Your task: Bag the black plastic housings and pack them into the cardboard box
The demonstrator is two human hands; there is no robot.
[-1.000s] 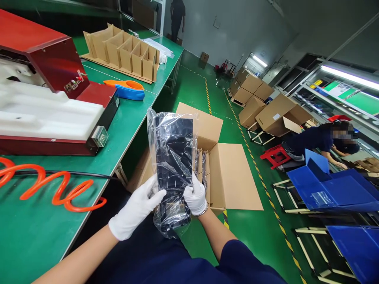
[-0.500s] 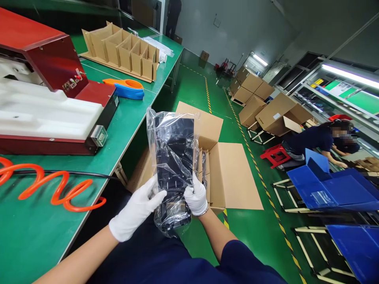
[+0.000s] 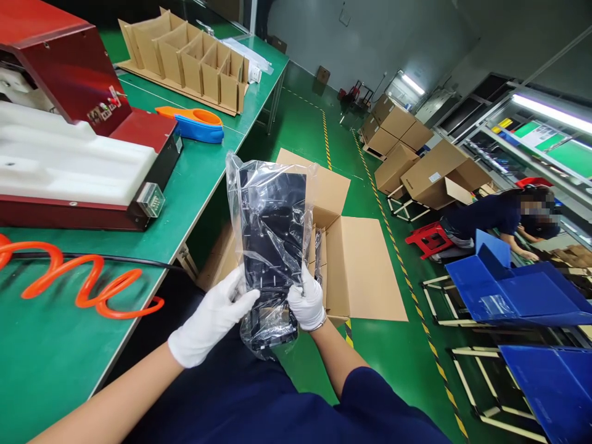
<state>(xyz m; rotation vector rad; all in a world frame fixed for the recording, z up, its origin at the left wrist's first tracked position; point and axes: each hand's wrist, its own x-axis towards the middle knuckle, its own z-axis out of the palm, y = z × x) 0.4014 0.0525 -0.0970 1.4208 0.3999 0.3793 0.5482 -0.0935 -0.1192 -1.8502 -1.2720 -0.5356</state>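
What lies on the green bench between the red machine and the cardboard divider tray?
In the head view, an orange-and-blue tape dispenser lies between the red machine and the cardboard divider tray.

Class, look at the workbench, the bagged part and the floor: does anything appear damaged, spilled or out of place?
Nothing stands out. Both gloved hands, left hand and right hand, hold the bagged black part upright above the open carton; its plastic bag is crinkled but shows no tear.

head cam | looks forward-down | close over bench (image 3: pixel 194 185) | aisle beyond
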